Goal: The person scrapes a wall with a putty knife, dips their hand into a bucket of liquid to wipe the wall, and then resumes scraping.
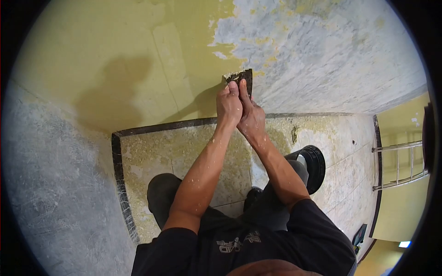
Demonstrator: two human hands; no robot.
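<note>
Hands (pixel 241 108) clasp a scraper (pixel 239 78), its handle hidden beneath fingers, blade edge flake-covered.

This is a room under renovation, though whether in a home or another building cannot be told. At twelve o'clock, the wall (pixel 184 60) is part yellow paint, part bared grey-white plaster (pixel 294 60). At nine o'clock stands a scuffed grey wall (pixel 50 184). Paint flakes litter the floor tiles (pixel 225 179) at six o'clock, edged by a dark border strip (pixel 175 125). A black bucket (pixel 316 170) sits toward four o'clock, and a metal ladder (pixel 405 165) shows at three o'clock.
</note>
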